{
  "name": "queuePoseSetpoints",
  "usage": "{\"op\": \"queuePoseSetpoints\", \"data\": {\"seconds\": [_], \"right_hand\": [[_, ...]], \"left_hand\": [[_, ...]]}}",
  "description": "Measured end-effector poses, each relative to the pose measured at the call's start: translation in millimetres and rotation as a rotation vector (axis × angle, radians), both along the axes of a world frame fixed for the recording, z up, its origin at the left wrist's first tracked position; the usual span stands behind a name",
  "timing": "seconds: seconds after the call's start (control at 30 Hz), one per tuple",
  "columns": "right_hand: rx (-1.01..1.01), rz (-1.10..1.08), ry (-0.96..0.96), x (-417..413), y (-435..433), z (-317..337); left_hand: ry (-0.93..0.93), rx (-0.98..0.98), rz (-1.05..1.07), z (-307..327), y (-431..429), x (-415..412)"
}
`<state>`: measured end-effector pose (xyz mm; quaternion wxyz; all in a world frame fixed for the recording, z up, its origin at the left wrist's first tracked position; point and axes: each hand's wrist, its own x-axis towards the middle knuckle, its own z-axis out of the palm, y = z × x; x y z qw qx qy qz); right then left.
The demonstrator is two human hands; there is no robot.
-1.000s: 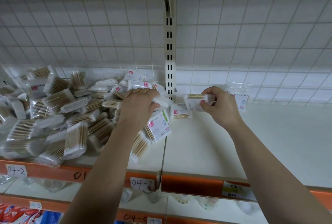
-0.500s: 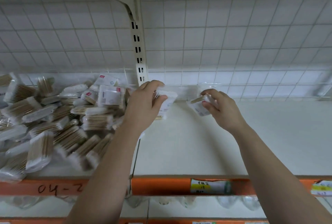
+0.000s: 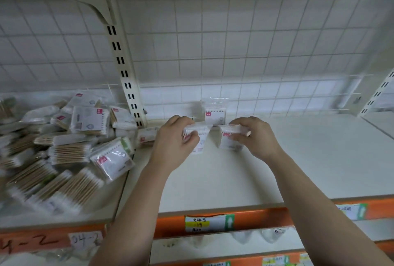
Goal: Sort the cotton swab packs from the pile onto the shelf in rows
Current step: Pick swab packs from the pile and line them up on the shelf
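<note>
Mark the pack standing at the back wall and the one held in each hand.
Standing pack (image 3: 215,115): head view, front label.
Left pack (image 3: 202,135): head view, white face beside fingers.
Right pack (image 3: 226,143): head view, front face under red mark.

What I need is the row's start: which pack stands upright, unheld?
The lone pack behind the left hand and right hand; others are gripped or in the pile.

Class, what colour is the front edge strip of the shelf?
Orange front edge strip, shown best in the head view.
</note>
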<state>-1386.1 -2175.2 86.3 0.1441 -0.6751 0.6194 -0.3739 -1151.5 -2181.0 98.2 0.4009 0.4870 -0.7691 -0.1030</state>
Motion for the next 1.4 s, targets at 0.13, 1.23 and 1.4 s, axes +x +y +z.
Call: {"op": "queuePoseSetpoints", "data": {"seconds": [0.13,1.23,1.4], "right_hand": [[-0.034,0.027,0.031,-0.2,-7.9,-5.0],[-0.187,-0.012,0.043,22.8,-80.4,-17.5],[-0.181,0.037,-0.004,8.7,-73.5,-15.7]], "left_hand": [[0.002,-0.006,-0.010,-8.2,0.1,-5.4],[0.038,0.025,0.039,-19.5,-5.3,6.6],[0.115,0.046,-0.022,-20.1,-11.9,-7.0]]}}
